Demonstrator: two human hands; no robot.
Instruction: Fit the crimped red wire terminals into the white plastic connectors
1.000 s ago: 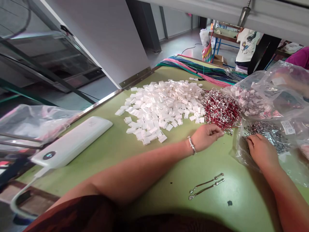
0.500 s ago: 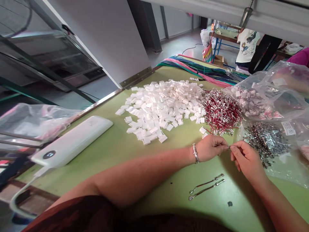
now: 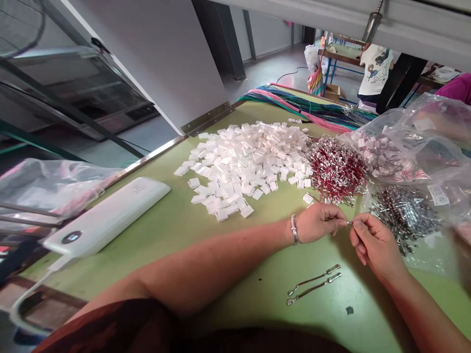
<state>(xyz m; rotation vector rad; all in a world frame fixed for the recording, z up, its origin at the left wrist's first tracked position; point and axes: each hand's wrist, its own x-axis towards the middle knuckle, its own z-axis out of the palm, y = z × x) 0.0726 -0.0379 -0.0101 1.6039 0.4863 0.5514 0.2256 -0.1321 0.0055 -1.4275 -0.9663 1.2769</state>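
Observation:
My left hand (image 3: 321,223) and my right hand (image 3: 379,245) meet fingertip to fingertip over the table, both closed in a pinch. A small metal terminal (image 3: 349,223) shows between them; fingers hide the rest of it. Just behind my left hand lies a white plastic connector housing (image 3: 308,198), with a thin reddish wire beside it. Below the hands, two short wire leads (image 3: 314,285) with metal terminals at both ends lie side by side. Beyond my fingers rises a heap of red wire leads (image 3: 336,166) with shiny ends.
A large pile of white housings (image 3: 243,166) spreads left of the red heap. Clear plastic bags (image 3: 437,147) and dark leads (image 3: 401,215) lie right. A white power bank (image 3: 110,215) with cable sits left. Long wire bundles (image 3: 294,103) line the back edge. A person's purple sleeve (image 3: 456,88) shows behind.
The view has shifted very slightly. Both hands stay in the same pinch, and a little more of the metal terminal shows between the fingertips.

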